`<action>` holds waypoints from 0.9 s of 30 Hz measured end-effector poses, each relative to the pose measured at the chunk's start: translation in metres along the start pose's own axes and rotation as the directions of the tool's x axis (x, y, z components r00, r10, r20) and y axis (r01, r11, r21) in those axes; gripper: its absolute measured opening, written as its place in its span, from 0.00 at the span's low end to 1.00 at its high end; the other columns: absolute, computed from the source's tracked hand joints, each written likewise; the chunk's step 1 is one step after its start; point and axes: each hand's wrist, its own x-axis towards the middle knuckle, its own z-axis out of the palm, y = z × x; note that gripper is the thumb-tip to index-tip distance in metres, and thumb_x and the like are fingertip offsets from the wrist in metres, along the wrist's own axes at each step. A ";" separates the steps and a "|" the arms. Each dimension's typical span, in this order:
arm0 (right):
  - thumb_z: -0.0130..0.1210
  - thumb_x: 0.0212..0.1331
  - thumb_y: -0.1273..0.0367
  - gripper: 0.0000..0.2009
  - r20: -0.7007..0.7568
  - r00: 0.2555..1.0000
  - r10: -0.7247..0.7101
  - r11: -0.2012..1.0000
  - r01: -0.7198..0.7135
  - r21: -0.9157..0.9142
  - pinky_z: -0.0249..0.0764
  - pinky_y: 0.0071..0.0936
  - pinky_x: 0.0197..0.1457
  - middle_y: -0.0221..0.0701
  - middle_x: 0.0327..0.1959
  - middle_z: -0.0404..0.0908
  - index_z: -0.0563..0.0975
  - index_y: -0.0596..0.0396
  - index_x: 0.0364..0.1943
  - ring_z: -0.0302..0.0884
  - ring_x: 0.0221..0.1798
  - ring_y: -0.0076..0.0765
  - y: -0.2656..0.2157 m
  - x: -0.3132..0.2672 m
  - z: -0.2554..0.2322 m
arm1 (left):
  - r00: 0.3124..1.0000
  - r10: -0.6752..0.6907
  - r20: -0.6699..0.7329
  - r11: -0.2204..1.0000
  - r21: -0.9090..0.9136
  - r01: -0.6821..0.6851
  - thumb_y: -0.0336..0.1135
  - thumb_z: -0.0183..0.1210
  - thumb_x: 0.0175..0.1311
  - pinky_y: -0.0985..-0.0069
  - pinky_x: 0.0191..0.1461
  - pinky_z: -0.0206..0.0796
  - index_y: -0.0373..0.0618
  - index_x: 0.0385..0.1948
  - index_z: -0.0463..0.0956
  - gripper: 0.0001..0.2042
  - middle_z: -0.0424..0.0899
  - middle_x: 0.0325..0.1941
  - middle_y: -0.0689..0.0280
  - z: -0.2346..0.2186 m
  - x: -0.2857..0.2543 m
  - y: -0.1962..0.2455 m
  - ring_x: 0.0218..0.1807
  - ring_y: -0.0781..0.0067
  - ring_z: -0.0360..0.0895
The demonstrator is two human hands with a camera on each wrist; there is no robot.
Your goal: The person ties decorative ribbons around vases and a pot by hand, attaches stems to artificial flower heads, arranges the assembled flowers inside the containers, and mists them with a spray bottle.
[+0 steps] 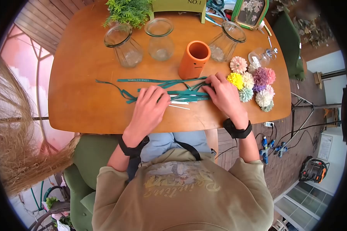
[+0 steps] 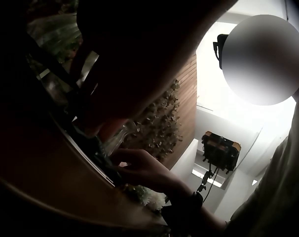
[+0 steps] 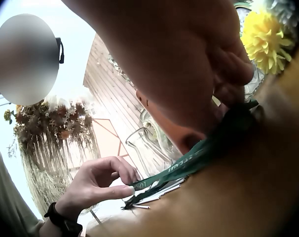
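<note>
Dark green printed ribbons (image 1: pixel 138 80) lie across the table near its front edge, with thin white sticks (image 1: pixel 180 107) under and beside them. My left hand (image 1: pixel 148 109) pinches a ribbon between thumb and fingers at the left part of the bundle. At the right end, my right hand (image 1: pixel 226 96) grips the gathered ribbons with its fingers curled. In the right wrist view a lettered ribbon (image 3: pixel 176 170) stretches between both hands. The left wrist view is dark, and the ribbons show poorly there.
An orange vase (image 1: pixel 187 67) with a frowning face stands just behind the ribbons. Glass jars (image 1: pixel 160 44) stand farther back. Several pompom-like flowers (image 1: pixel 260 76) lie to the right, near a small glass vessel (image 1: pixel 260 57). A leafy plant (image 1: pixel 129 11) sits at the back.
</note>
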 end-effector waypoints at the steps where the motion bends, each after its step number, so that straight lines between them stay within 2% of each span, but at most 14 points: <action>1: 0.61 0.67 0.66 0.07 -0.001 1.000 0.000 1.000 0.000 0.000 0.77 0.48 0.34 0.39 0.38 0.78 0.78 0.55 0.38 0.83 0.34 0.55 0.003 0.002 0.001 | 1.000 -0.008 0.007 1.000 0.002 0.008 0.27 0.67 0.57 0.65 0.50 0.64 0.41 0.31 0.77 0.07 0.78 0.39 0.63 0.001 -0.001 -0.001 0.47 0.59 0.75; 4: 0.62 0.66 0.67 0.07 -0.020 0.999 -0.042 0.999 0.042 0.011 0.77 0.49 0.35 0.39 0.39 0.78 0.78 0.55 0.39 0.82 0.34 0.56 0.004 0.004 -0.001 | 0.999 -0.034 0.004 0.999 -0.008 0.034 0.27 0.67 0.57 0.65 0.50 0.64 0.41 0.31 0.77 0.07 0.78 0.38 0.63 0.002 -0.003 -0.001 0.47 0.59 0.76; 7: 0.61 0.66 0.70 0.05 -0.145 0.988 -0.055 0.977 0.083 0.197 0.75 0.40 0.31 0.36 0.39 0.79 0.78 0.56 0.39 0.80 0.28 0.45 -0.006 0.007 -0.015 | 0.999 -0.047 0.006 0.999 -0.012 0.047 0.27 0.68 0.57 0.65 0.51 0.64 0.41 0.31 0.77 0.07 0.78 0.39 0.63 -0.001 -0.005 -0.002 0.48 0.59 0.76; 9: 0.60 0.69 0.72 0.04 -0.220 0.975 0.025 0.861 0.091 0.500 0.69 0.27 0.28 0.30 0.36 0.80 0.77 0.56 0.40 0.73 0.25 0.26 -0.009 0.008 -0.026 | 0.999 -0.050 0.003 0.999 -0.006 0.050 0.28 0.68 0.58 0.64 0.51 0.64 0.41 0.32 0.77 0.07 0.78 0.40 0.63 -0.004 -0.006 -0.004 0.48 0.59 0.76; 10: 0.56 0.74 0.71 0.04 -0.125 0.976 0.181 0.766 -0.060 0.640 0.64 0.17 0.30 0.27 0.35 0.81 0.75 0.56 0.43 0.68 0.28 0.14 -0.010 0.004 -0.032 | 0.999 -0.053 0.002 0.999 -0.003 0.053 0.28 0.68 0.58 0.64 0.51 0.64 0.41 0.33 0.77 0.08 0.79 0.40 0.63 -0.005 -0.007 -0.004 0.49 0.58 0.76; 11: 0.56 0.74 0.71 0.04 -0.127 0.976 0.179 0.768 -0.058 0.638 0.64 0.17 0.30 0.27 0.35 0.81 0.75 0.56 0.43 0.68 0.28 0.14 -0.013 0.005 -0.039 | 0.999 -0.052 -0.001 0.999 -0.003 0.052 0.28 0.68 0.58 0.64 0.51 0.64 0.41 0.33 0.77 0.08 0.79 0.40 0.63 -0.006 -0.008 -0.005 0.49 0.58 0.76; 13: 0.53 0.77 0.72 0.03 -0.288 0.943 0.168 0.539 0.157 0.827 0.65 0.16 0.35 0.30 0.36 0.83 0.73 0.55 0.46 0.70 0.32 0.14 -0.024 0.010 -0.058 | 0.998 -0.069 0.009 0.998 0.016 0.069 0.30 0.69 0.58 0.64 0.51 0.64 0.40 0.36 0.78 0.09 0.80 0.43 0.63 -0.009 -0.008 -0.005 0.50 0.57 0.76; 15: 0.49 0.77 0.74 0.03 -0.444 0.894 0.057 0.516 0.354 0.780 0.67 0.17 0.40 0.33 0.38 0.84 0.71 0.57 0.48 0.78 0.38 0.20 -0.023 0.021 -0.070 | 0.997 -0.078 0.000 0.997 0.011 0.078 0.31 0.70 0.58 0.63 0.52 0.65 0.40 0.40 0.78 0.12 0.80 0.45 0.62 -0.013 -0.005 -0.003 0.50 0.56 0.76; 17: 0.49 0.78 0.74 0.03 -0.493 0.870 0.005 0.486 0.429 0.762 0.72 0.19 0.43 0.35 0.37 0.84 0.70 0.58 0.49 0.81 0.40 0.24 -0.032 0.034 -0.087 | 0.996 -0.087 -0.008 0.996 0.005 0.087 0.32 0.71 0.58 0.62 0.52 0.66 0.39 0.44 0.79 0.15 0.81 0.47 0.61 -0.018 0.001 0.001 0.51 0.55 0.76; 21: 0.48 0.78 0.74 0.04 -0.545 0.833 -0.096 0.442 0.526 0.727 0.77 0.23 0.48 0.36 0.37 0.84 0.70 0.60 0.50 0.82 0.40 0.27 -0.062 0.061 -0.108 | 0.984 -0.125 -0.126 0.982 -0.160 0.104 0.33 0.71 0.59 0.60 0.57 0.68 0.38 0.54 0.76 0.22 0.80 0.53 0.56 -0.027 0.022 0.016 0.53 0.51 0.76; 23: 0.47 0.79 0.74 0.05 -0.528 0.830 -0.180 0.337 0.557 0.759 0.80 0.27 0.50 0.38 0.37 0.85 0.69 0.60 0.51 0.83 0.40 0.29 -0.077 0.070 -0.116 | 0.980 -0.120 -0.156 0.972 -0.217 0.085 0.32 0.71 0.60 0.60 0.58 0.68 0.38 0.56 0.75 0.23 0.80 0.54 0.56 -0.035 0.038 0.026 0.54 0.51 0.76; 24: 0.46 0.80 0.71 0.07 -0.562 0.808 -0.180 0.367 0.585 0.723 0.76 0.23 0.42 0.35 0.33 0.82 0.71 0.61 0.52 0.81 0.36 0.27 -0.090 0.074 -0.119 | 0.973 -0.072 -0.219 0.962 -0.272 0.010 0.30 0.70 0.60 0.62 0.58 0.68 0.36 0.56 0.75 0.23 0.80 0.54 0.56 -0.039 0.050 0.030 0.54 0.51 0.76; 25: 0.46 0.80 0.71 0.07 -0.560 0.809 -0.180 0.364 0.584 0.725 0.76 0.23 0.42 0.35 0.33 0.82 0.71 0.61 0.52 0.81 0.36 0.27 -0.095 0.074 -0.124 | 0.959 -0.028 -0.282 0.944 -0.322 -0.067 0.29 0.69 0.61 0.64 0.59 0.69 0.35 0.57 0.75 0.22 0.80 0.54 0.56 -0.045 0.059 0.032 0.54 0.51 0.76; 27: 0.51 0.78 0.71 0.08 -0.509 0.826 -0.241 0.275 0.561 0.781 0.72 0.20 0.35 0.30 0.32 0.82 0.73 0.62 0.52 0.77 0.32 0.22 -0.101 0.075 -0.129 | 0.955 0.026 -0.297 0.934 -0.334 -0.129 0.28 0.66 0.64 0.64 0.57 0.70 0.35 0.54 0.75 0.18 0.82 0.51 0.57 -0.058 0.078 0.027 0.52 0.55 0.78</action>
